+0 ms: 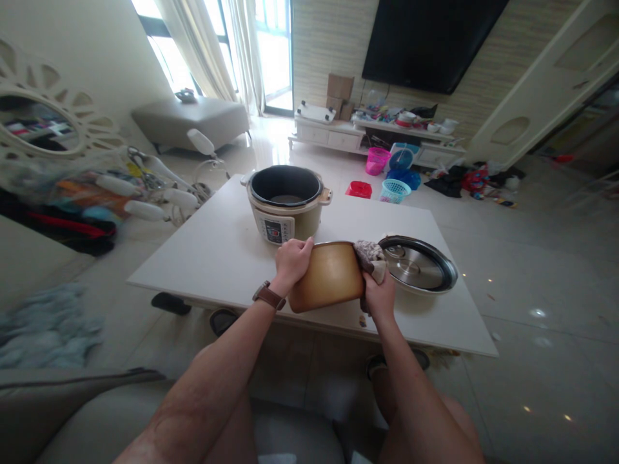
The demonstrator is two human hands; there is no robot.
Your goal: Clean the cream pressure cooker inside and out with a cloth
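A golden-brown inner pot [331,274] is tilted on its side above the near edge of the table, its outer wall and base facing me. My left hand [293,261] grips its rim on the left, thumb over the edge. On the other side my right hand [380,293] holds a brown and white cloth [371,252] against the pot. Behind them the cream electric pressure cooker [302,222] stands upright without its lid, its dark inside showing. To the right the lid [416,265] lies with its metal underside up. The inside of the pot is hidden from me.
All this is on a white table [207,258]. A sofa [111,419] is below me. Beyond the table are a red basin [358,189], a light blue basket [395,191] and a pink basket [377,161] on the floor. A white exercise frame [164,174] stands at the left.
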